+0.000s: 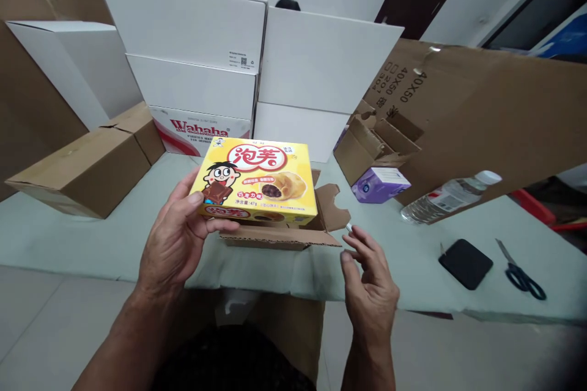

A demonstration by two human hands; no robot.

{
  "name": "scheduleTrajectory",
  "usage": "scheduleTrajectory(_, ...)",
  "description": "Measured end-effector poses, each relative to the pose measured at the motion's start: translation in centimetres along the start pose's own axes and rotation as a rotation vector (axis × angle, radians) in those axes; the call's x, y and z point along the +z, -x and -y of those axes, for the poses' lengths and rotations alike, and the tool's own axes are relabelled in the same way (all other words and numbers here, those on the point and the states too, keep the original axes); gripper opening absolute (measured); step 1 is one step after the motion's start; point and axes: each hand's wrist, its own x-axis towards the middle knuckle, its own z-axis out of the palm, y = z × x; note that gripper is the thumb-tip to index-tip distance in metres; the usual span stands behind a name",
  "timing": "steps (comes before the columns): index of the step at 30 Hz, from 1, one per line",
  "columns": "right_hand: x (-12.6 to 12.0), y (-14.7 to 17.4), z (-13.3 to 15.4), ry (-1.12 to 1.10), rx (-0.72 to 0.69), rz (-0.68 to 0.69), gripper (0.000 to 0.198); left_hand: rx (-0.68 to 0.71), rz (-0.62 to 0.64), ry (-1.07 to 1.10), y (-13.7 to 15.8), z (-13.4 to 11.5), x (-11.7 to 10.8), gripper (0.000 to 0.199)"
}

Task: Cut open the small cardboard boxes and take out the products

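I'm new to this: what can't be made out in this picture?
In the head view:
Inside the carton: hidden by the yellow box and a flap.
White thing by the right hand: too small to identify.
QR label: print too small.
Dark shape: lower part hidden by the white panels.
Blue thing: cut off by the right edge.

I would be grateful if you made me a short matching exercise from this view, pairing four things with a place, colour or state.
Things:
1. Puff snack box
2. Scissors
3. Plastic bottle
4. Wahaha box

Descriptions:
A. Clear, topped with a white cap
B. White with red print, left of centre
C. Yellow, held in the left hand
D. Dark-handled, lying beside a flat black object

Right pairs: 1-C, 2-D, 3-A, 4-B.
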Motion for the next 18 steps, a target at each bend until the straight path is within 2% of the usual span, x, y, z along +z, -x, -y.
scheduleTrajectory(4,0.7,-0.3,-1.4,0.062,-0.010,0.160,0.033,0.021,-0.036,-0.008,-0.3,-0.5,-0.3,0.036)
scheduleTrajectory(10,1.7,-2.1,-2.8,0.038,0.096,0.414,0.042,0.047,-0.074,0.020,-0.5,-0.5,-0.8,0.042)
scheduleTrajectory(12,2.1,-2.5,-3.0,0.051,0.077,0.418,0.038,0.044,-0.079,0.021,-0.5,-0.6,-1.0,0.045)
scheduleTrajectory(15,2.5,-2.7,-2.6,0.102,-0.034,0.365,0.028,0.043,-0.099,0.009,-0.2,-1.5,-1.2,0.044)
scheduleTrajectory(18,1.7,-2.6,-2.2,0.154,-0.104,0.312,0.027,0.060,-0.142,-0.007,0.2,-2.4,-1.4,0.042)
